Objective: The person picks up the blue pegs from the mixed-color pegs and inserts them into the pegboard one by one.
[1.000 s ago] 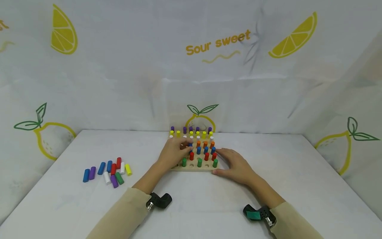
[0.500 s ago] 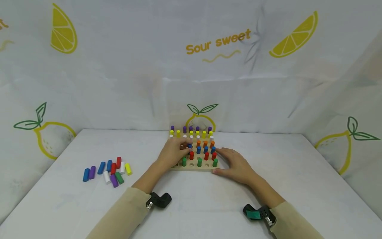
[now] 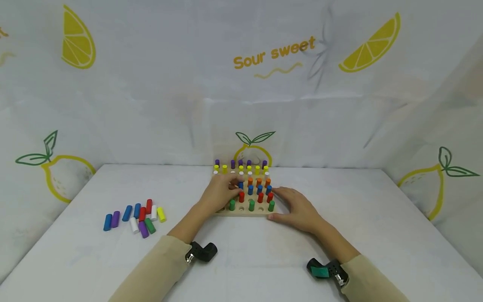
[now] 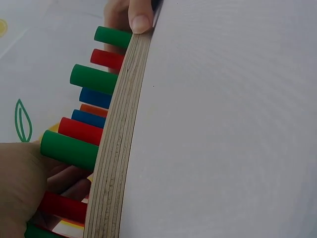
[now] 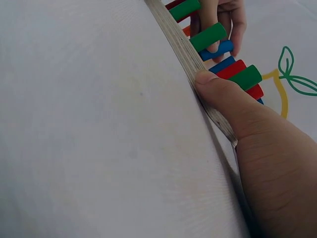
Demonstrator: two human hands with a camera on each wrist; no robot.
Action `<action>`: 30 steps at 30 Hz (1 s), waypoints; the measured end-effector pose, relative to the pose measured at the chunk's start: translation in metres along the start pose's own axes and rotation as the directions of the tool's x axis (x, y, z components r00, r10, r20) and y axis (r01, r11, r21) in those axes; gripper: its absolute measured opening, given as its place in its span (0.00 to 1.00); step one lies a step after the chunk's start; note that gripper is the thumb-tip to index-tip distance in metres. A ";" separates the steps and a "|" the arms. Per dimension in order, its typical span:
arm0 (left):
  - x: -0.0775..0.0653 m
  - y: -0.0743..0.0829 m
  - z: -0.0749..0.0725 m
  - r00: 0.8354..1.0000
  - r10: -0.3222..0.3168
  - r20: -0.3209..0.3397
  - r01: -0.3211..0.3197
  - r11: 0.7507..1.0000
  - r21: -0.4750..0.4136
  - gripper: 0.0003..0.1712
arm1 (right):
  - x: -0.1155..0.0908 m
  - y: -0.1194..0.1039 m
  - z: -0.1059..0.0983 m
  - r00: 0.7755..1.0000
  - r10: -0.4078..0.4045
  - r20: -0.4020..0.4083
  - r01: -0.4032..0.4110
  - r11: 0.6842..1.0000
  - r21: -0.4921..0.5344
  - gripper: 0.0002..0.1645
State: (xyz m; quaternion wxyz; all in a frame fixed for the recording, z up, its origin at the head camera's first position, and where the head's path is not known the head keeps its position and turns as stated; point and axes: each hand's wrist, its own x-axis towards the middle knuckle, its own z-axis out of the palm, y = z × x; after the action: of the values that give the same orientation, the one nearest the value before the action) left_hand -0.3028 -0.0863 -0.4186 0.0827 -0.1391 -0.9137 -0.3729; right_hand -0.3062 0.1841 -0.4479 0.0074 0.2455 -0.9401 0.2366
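Observation:
A wooden pegboard (image 3: 245,213) stands at the middle of the table with rows of green, red, blue, orange, white, yellow and purple pegs upright in it. My left hand (image 3: 218,193) reaches over its left part and pinches a blue peg (image 3: 240,185) between thumb and fingers; the right wrist view also shows this blue peg (image 5: 218,50) at the thumb tip. Whether its lower end sits in a hole is hidden. My right hand (image 3: 298,209) holds the board's near right corner, its thumb (image 5: 210,84) against the front edge. The left hand covers several holes and pegs.
Left of the board lies a loose group of pegs, among them a yellow peg (image 3: 161,214), a green peg (image 3: 149,225) and a purple peg (image 3: 115,219). A white cloth with lemon prints (image 3: 151,105) hangs behind the table.

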 end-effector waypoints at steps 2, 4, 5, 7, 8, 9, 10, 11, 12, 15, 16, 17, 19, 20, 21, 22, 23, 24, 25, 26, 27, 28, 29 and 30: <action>0.000 0.001 0.001 1.000 0.004 -0.001 -0.004 1.000 0.019 0.15 | 0.000 0.000 0.001 1.000 -0.003 0.002 0.003 1.000 0.002 0.53; 0.000 0.003 0.001 1.000 0.002 -0.003 -0.002 0.999 0.036 0.15 | 0.000 0.000 0.001 1.000 -0.008 -0.003 0.008 1.000 -0.006 0.53; 0.000 0.003 0.001 1.000 0.001 -0.004 -0.001 0.999 0.042 0.15 | 0.000 0.000 0.001 1.000 -0.011 -0.005 0.011 1.000 -0.010 0.53; 0.000 0.004 0.001 1.000 -0.002 -0.005 0.003 0.999 0.048 0.16 | 0.000 0.000 0.000 1.000 -0.016 -0.010 0.016 1.000 -0.017 0.53; 0.000 0.004 0.001 1.000 -0.004 -0.007 0.004 0.999 0.052 0.16 | 0.000 0.000 0.000 1.000 -0.017 -0.011 0.016 1.000 -0.018 0.53; 0.000 0.004 0.001 1.000 -0.005 -0.008 0.006 0.998 0.055 0.16 | 0.000 0.000 0.000 1.000 -0.019 -0.010 0.018 1.000 -0.017 0.52; 0.000 0.005 0.001 1.000 -0.006 -0.009 0.006 0.998 0.059 0.17 | 0.001 -0.001 -0.001 1.000 -0.019 -0.009 0.019 1.000 -0.014 0.52; 0.000 0.005 0.001 1.000 -0.006 -0.008 0.006 0.998 0.059 0.17 | 0.001 -0.001 -0.001 1.000 -0.018 -0.008 0.018 1.000 -0.013 0.52; 0.000 0.005 0.001 1.000 -0.006 -0.009 0.007 0.998 0.060 0.17 | 0.001 -0.001 0.000 1.000 -0.016 -0.006 0.016 1.000 -0.011 0.52; 0.000 0.004 0.002 1.000 -0.004 -0.007 0.004 0.998 0.063 0.18 | 0.000 -0.001 0.001 1.000 -0.006 -0.001 0.006 1.000 -0.012 0.52; 0.000 0.004 0.002 1.000 -0.002 -0.007 0.002 0.998 0.062 0.18 | 0.000 0.000 0.001 1.000 -0.003 -0.001 0.003 1.000 -0.013 0.52; -0.001 0.003 0.002 1.000 0.001 -0.009 -0.001 0.998 0.060 0.18 | 0.000 0.000 0.001 1.000 -0.002 -0.001 0.002 1.000 -0.013 0.52; -0.001 0.002 0.003 1.000 0.009 -0.013 -0.008 0.998 0.067 0.18 | -0.001 0.000 0.002 1.000 -0.001 -0.003 0.001 1.000 -0.015 0.52; -0.001 0.002 0.004 1.000 0.015 -0.017 -0.013 0.997 0.073 0.18 | -0.001 0.000 0.002 1.000 -0.003 -0.005 0.003 1.000 -0.014 0.52; -0.001 0.002 0.004 1.000 0.022 -0.022 -0.020 0.997 0.078 0.18 | 0.000 0.000 0.002 1.000 -0.005 -0.006 0.005 1.000 -0.015 0.52; -0.001 0.001 0.004 0.999 0.029 -0.027 -0.026 0.996 0.085 0.18 | 0.000 0.000 0.002 1.000 -0.006 -0.007 0.006 1.000 -0.015 0.52; -0.001 0.001 0.004 0.999 0.035 -0.030 -0.032 0.995 0.093 0.18 | 0.000 0.000 0.002 1.000 -0.007 -0.008 0.007 1.000 -0.014 0.52; -0.002 0.001 0.004 0.999 0.040 -0.033 -0.037 0.994 0.100 0.18 | 0.000 0.000 0.002 1.000 -0.007 -0.009 0.007 1.000 -0.015 0.52; -0.002 0.001 0.004 0.998 0.046 -0.036 -0.042 0.994 0.104 0.18 | 0.000 0.000 0.002 1.000 -0.008 -0.009 0.007 1.000 -0.016 0.52; -0.002 0.001 0.004 0.998 0.049 -0.037 -0.045 0.993 0.106 0.18 | 0.000 0.000 0.002 1.000 -0.006 -0.008 0.006 1.000 -0.016 0.52; -0.002 0.001 0.004 0.998 0.052 -0.038 -0.047 0.993 0.107 0.18 | 0.000 0.000 0.002 1.000 -0.005 -0.008 0.004 1.000 -0.015 0.52; -0.002 0.001 0.003 0.998 0.052 -0.037 -0.048 0.993 0.106 0.18 | 0.000 -0.001 0.002 1.000 -0.003 -0.007 0.003 1.000 -0.015 0.52; -0.002 0.001 0.003 0.998 0.054 -0.036 -0.050 0.993 0.106 0.18 | 0.000 -0.001 0.001 1.000 -0.003 -0.007 0.002 1.000 -0.014 0.52; -0.002 0.001 0.003 0.998 0.054 -0.035 -0.050 0.993 0.107 0.18 | 0.000 -0.001 0.001 1.000 -0.002 -0.007 0.001 1.000 -0.016 0.52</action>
State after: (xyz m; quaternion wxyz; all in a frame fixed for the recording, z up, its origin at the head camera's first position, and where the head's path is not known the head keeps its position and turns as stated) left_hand -0.3007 -0.0844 -0.4208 0.1168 -0.1514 -0.9264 -0.3243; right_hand -0.3057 0.1829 -0.4488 0.0127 0.2453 -0.9417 0.2301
